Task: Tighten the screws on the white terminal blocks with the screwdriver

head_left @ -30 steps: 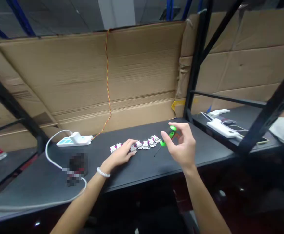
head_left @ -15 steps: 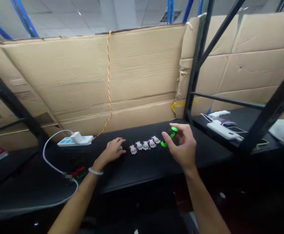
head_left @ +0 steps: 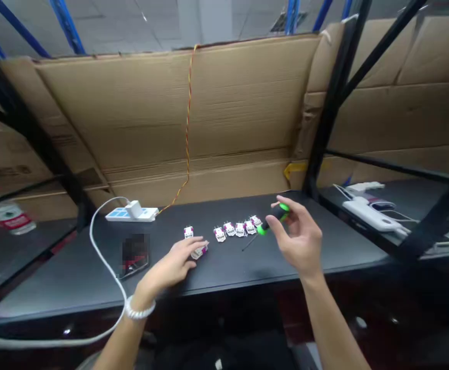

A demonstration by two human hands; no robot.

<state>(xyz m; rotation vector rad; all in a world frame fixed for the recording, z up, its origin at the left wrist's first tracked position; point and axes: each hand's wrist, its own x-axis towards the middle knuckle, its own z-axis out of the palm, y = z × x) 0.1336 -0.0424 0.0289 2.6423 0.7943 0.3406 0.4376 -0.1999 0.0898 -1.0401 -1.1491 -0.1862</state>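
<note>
My right hand (head_left: 300, 237) is closed around a green-and-black screwdriver (head_left: 272, 221), its thin shaft pointing down-left at the black tabletop (head_left: 228, 267). A row of several small white-and-purple parts (head_left: 237, 229) lies just left of the screwdriver tip. My left hand (head_left: 172, 266) rests on the table with its fingertips pinching one small white-and-purple part (head_left: 200, 251). Another such part (head_left: 188, 232) sits alone a little behind that hand.
A white power strip (head_left: 132, 213) with a white cable (head_left: 101, 257) lies at the back left. A cardboard wall (head_left: 193, 123) closes the back. Black shelf posts (head_left: 326, 113) stand right; beyond them lie white devices (head_left: 369, 216). A bottle (head_left: 8, 218) stands far left.
My left hand pulled back toward me, drawing one small part out of the row. The view shifted to the left, and my right hand kept the screwdriver raised.
</note>
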